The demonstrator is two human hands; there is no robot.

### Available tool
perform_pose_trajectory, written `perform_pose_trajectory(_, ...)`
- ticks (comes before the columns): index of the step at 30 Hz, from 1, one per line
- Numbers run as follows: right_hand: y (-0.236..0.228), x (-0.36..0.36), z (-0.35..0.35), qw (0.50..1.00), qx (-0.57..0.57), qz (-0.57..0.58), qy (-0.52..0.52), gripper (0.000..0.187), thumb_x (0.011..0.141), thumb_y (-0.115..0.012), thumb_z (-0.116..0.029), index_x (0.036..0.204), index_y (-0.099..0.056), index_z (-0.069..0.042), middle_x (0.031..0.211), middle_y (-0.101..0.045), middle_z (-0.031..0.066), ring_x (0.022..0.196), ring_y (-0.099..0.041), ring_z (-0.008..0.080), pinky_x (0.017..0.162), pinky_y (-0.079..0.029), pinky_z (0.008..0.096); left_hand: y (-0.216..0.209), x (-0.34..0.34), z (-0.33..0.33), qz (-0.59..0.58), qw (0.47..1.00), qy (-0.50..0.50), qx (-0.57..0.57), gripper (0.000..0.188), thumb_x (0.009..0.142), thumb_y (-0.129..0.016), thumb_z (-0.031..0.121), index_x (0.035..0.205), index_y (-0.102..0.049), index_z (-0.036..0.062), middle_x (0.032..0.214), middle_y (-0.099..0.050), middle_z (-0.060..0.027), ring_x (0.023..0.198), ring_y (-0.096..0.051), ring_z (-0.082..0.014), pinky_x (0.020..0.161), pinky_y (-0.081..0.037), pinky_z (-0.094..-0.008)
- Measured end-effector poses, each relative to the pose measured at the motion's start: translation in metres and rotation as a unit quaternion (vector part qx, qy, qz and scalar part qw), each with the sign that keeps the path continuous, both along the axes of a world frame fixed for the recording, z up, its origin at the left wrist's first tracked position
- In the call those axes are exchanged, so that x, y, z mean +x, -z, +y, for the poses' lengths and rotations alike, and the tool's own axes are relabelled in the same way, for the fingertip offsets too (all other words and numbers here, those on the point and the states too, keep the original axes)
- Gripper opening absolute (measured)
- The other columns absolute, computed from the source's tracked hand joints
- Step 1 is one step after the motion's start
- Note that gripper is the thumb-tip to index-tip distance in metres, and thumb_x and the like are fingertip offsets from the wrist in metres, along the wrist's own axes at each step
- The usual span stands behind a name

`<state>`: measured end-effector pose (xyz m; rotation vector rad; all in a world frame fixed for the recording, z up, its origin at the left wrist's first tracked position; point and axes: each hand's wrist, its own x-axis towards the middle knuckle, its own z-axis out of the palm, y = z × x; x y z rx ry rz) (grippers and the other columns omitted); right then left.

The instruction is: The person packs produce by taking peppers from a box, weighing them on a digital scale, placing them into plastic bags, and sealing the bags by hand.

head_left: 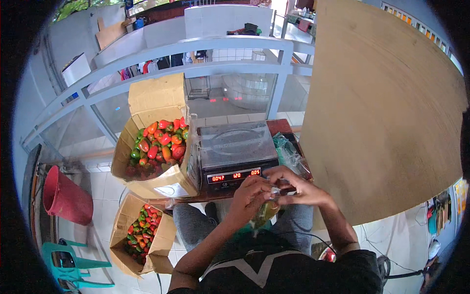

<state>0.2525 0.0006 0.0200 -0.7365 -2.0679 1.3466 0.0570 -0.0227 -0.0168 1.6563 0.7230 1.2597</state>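
Note:
My left hand (248, 195) and my right hand (293, 185) meet in front of my chest, both pinching the top of a small clear plastic bag (266, 211) with greenish peppers inside. The bag hangs between them, just below the front of a digital weighing scale (235, 152) whose steel pan is bare and whose red display is lit. To the scale's left an open cardboard box (147, 169) holds several red, orange and green peppers (159, 144).
A second open box of peppers (139, 235) stands on the tiled floor at lower left. A red bucket (66, 196) and a green plastic chair (73, 264) are farther left. Clear bags (291, 152) lie right of the scale. A large wooden board (382, 108) fills the right side.

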Motion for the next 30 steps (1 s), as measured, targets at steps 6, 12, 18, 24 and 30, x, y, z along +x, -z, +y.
perform_pose_trajectory(6, 0.004, 0.020, -0.004, 0.974, 0.133, -0.151, -0.106, 0.086, 0.058, -0.079, -0.024, 0.128, -0.031, -0.006, 0.127, -0.036, 0.0153, 0.120, -0.033, 0.0283, 0.099, -0.028, 0.0371, -0.021, 0.012, 0.008, 0.116, 0.972, 0.011, 0.204, 0.020, 0.081, -0.057, 0.024, 0.079, -0.056, 0.0039, 0.090, -0.052, -0.0089, 0.090, -0.047, -0.0241, 0.082, -0.034, -0.0337)
perform_pose_trajectory(12, -0.006, 0.020, -0.012, 0.971, 0.007, -0.191, -0.142, 0.080, 0.059, -0.079, -0.024, 0.123, -0.036, -0.003, 0.111, -0.051, 0.0111, 0.104, -0.048, 0.0224, 0.089, -0.038, 0.0346, -0.026, 0.030, 0.020, -0.007, 0.989, 0.071, 0.130, 0.015, 0.080, -0.057, 0.016, 0.083, -0.052, 0.0028, 0.088, -0.049, -0.0088, 0.087, -0.047, -0.0234, 0.080, -0.036, -0.0326)
perform_pose_trajectory(18, 0.016, 0.025, -0.034, 0.910, -0.384, 0.155, -0.028, 0.076, 0.058, -0.077, -0.014, 0.122, -0.039, 0.001, 0.111, -0.054, 0.0114, 0.103, -0.051, 0.0204, 0.092, -0.038, 0.0352, -0.021, 0.040, 0.029, -0.074, 0.993, 0.085, -0.023, 0.014, 0.086, -0.052, 0.017, 0.085, -0.051, 0.0030, 0.085, -0.048, -0.0038, 0.084, -0.046, -0.0122, 0.076, -0.036, -0.0248)
perform_pose_trajectory(24, 0.000, 0.081, -0.063, 0.917, -0.336, 0.165, 0.135, 0.076, 0.060, -0.075, -0.013, 0.124, -0.037, 0.001, 0.114, -0.052, 0.0137, 0.106, -0.050, 0.0228, 0.095, -0.036, 0.0370, -0.015, 0.023, 0.028, -0.087, 0.991, 0.027, -0.100, 0.017, 0.086, -0.054, 0.022, 0.089, -0.054, 0.0049, 0.083, -0.051, 0.0007, 0.080, -0.045, -0.0076, 0.076, -0.035, -0.0225)
perform_pose_trajectory(30, 0.065, 0.180, -0.135, 0.843, -0.454, 0.184, 0.222, 0.075, 0.056, -0.075, -0.013, 0.121, -0.040, 0.001, 0.110, -0.055, 0.0142, 0.099, -0.054, 0.0249, 0.090, -0.040, 0.0369, 0.029, 0.002, 0.038, -0.148, 0.970, 0.035, -0.189, 0.015, 0.085, -0.054, 0.021, 0.087, -0.054, 0.0060, 0.083, -0.051, 0.0018, 0.080, -0.045, -0.0077, 0.078, -0.034, -0.0225)
